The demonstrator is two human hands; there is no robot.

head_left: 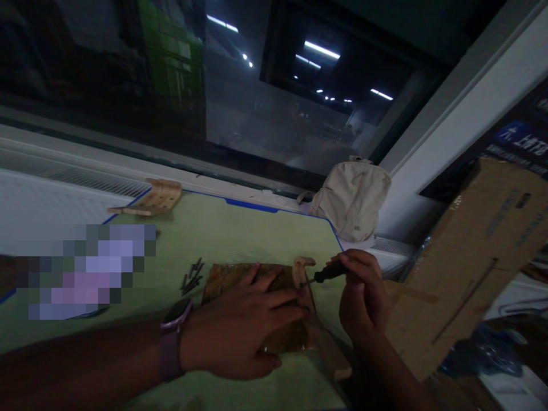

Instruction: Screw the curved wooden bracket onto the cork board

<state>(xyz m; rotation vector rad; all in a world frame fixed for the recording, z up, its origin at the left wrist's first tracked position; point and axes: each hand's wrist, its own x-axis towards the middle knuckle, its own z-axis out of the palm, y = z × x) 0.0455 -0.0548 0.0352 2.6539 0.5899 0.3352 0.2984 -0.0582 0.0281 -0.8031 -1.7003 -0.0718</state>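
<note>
My left hand, with a watch on its wrist, lies flat with fingers spread on a brown, shiny, tape-covered slab. Its fingertips reach the edge of a curved wooden piece along the slab's right side. In my right hand is a black-handled screwdriver, held nearly level and pointing left. Its tip meets the wooden piece close to my left fingertips; whether a screw sits there I cannot make out. Several dark screws lie loose left of the slab.
Another wooden piece with holes rests at the far left of the green-topped table. A blurred-out object is nearer. Beyond the table are a beige backpack and a window. A large cardboard box stands to the right.
</note>
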